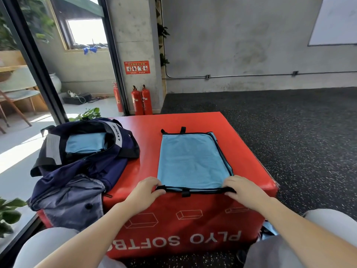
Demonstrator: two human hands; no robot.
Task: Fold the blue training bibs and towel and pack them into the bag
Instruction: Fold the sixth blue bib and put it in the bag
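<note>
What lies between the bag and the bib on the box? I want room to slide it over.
Only bare red box top separates the bag from the bib, as the head view shows.

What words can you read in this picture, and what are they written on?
"PLYO SOFTB": on the front of the red box, upside down from here; the rest is hidden behind the left arm.
"LVQUE", or close to it: on the grey strap of the dark blue bag.
Red sign on the pillar: writing too small to read.
Fire extinguishers: no readable text.
</note>
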